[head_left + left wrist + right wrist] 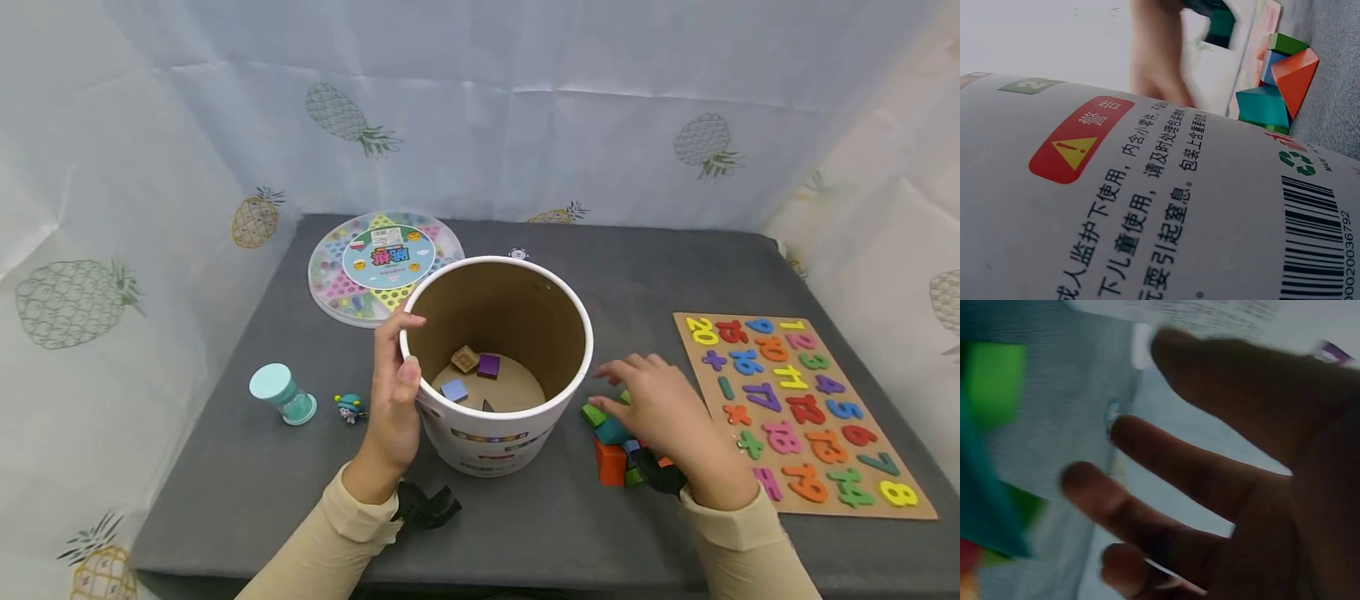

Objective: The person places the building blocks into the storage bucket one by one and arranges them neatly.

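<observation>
A white round bucket (pixel 510 433) stands upright in the middle of the table. Inside it lie a purple block (pixel 488 365), a light blue block (pixel 454 391), a tan block (pixel 465 359) and a small dark point at the near wall. My left hand (pixel 393 408) grips the bucket's left rim, a fingertip over the edge. To the right of the bucket, my right hand (pixel 660 408) hovers over a pile of blocks, fingers spread and holding nothing. An orange block (pixel 610 463) and a teal block (pixel 613 431) show in this pile; the hand hides part of it.
A number board (pixel 712 408) with colored numerals lies at the right. Behind the bucket's left side is a round Chinese checkers board (pixel 352 250). A mint hourglass (pixel 283 393) and a small figurine (pixel 349 407) stand at the left. A small patterned disc (pixel 518 254) lies behind the bucket.
</observation>
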A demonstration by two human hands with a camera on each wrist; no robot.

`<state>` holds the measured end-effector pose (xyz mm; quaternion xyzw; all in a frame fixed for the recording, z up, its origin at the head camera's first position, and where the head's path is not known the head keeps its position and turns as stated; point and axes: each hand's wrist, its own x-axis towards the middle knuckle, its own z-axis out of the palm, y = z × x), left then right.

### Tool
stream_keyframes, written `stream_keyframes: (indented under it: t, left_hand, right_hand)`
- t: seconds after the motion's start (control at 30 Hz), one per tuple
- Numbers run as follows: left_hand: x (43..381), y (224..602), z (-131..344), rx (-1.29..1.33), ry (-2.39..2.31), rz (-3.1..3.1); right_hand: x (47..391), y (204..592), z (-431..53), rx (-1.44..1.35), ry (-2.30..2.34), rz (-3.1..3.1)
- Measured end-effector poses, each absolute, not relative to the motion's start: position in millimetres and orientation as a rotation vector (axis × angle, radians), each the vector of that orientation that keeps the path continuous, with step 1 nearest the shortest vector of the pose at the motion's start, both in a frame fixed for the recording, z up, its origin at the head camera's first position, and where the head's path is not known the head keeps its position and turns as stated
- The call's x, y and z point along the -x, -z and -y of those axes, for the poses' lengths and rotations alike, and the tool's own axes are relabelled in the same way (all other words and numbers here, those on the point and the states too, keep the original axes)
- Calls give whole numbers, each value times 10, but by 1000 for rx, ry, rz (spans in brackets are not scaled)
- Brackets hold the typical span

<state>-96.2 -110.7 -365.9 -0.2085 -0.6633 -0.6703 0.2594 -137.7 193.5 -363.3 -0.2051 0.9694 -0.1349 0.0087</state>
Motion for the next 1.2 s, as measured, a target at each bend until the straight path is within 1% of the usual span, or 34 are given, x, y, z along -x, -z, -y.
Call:
stream_keyframes:
  t: [0.13, 0.3, 0.4, 0.53, 0.63, 0.73, 0.83, 0.93, 1.07, 1.13, 1.2]
  left_hand:
    - [957, 3658, 1115, 566, 1817, 1799]
    - [961, 3657, 1109, 580, 1828, 1794]
    - [959, 3658, 1106, 581, 1830, 1797]
    - [957, 3659, 1102, 579, 1825, 1799]
    - [952, 3654, 1101, 567, 1823, 1798]
    - [931, 3648, 1107, 550, 1845, 1780]
    - [913, 3643, 1117, 553, 1883, 1745]
    - [911, 3641, 1121, 573, 1912, 1716]
    - [931, 3642, 1100, 590, 1912, 1718]
    - [937, 3641, 1086, 594, 1910, 1723]
    - [943, 3638, 1074, 599, 1904, 1735]
  right_hand:
    - [1375, 3899, -1918, 659, 238, -2956]
    - [1349, 3978, -1880, 618, 279, -3012]
    - [1339, 3844, -1877, 561, 459, -3076]
    - [1281, 3485, -1849, 498, 900, -3234]
    - [1220, 3225, -1767, 622, 1270, -3298]
    - [1187, 3057, -1636, 901, 1430, -3256]
    - [1182, 2996, -1500, 1126, 1425, -3187]
    - [1190, 2991, -1423, 1216, 1395, -3147]
    - [1167, 3010, -1474, 1195, 1365, -3137]
    - [1153, 3046, -1570, 1118, 1388, -3164]
    - [1139, 3116, -1717, 978, 1445, -3202]
